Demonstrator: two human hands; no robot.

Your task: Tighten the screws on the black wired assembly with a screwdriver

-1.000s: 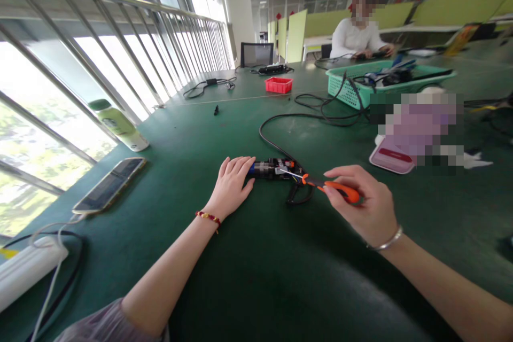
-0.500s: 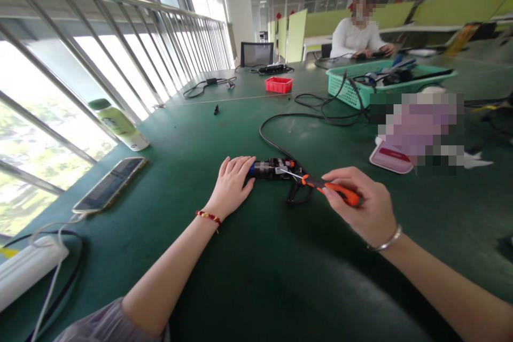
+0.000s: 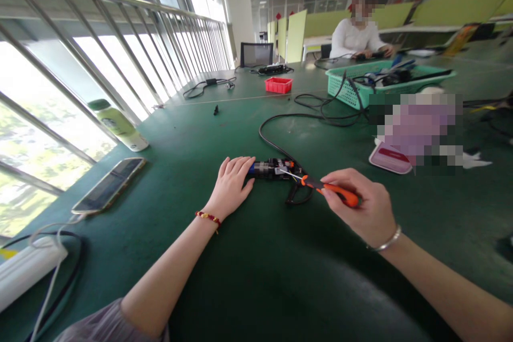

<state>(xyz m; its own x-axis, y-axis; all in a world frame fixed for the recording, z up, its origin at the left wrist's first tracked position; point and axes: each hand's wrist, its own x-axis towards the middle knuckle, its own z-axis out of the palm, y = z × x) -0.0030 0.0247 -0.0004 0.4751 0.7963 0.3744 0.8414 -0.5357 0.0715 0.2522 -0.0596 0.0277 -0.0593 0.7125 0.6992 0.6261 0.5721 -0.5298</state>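
My left hand (image 3: 231, 184) is closed over the left end of a dark, tube-shaped electric device (image 3: 267, 169) that lies on the green table. A bit of blue shows beside my fingers. The device's right part looks opened up, with orange bits and small wires exposed; a black cord runs from it. In my right hand (image 3: 363, 203) is a screwdriver (image 3: 340, 193) with an orange and black handle. Its thin metal shaft points left, and the tip meets or nearly meets the exposed inside. Under the device's right end a black loop-like part (image 3: 298, 200) rests on the table.
A green basket (image 3: 348, 90) of tools and cables stands back right, near a purple-pink object (image 3: 390, 157). Farther back are a red tray (image 3: 278, 85) and a person (image 3: 352, 37). Along the left lie a phone (image 3: 109, 186), a bottle (image 3: 120, 125) and a white power strip (image 3: 32, 267).
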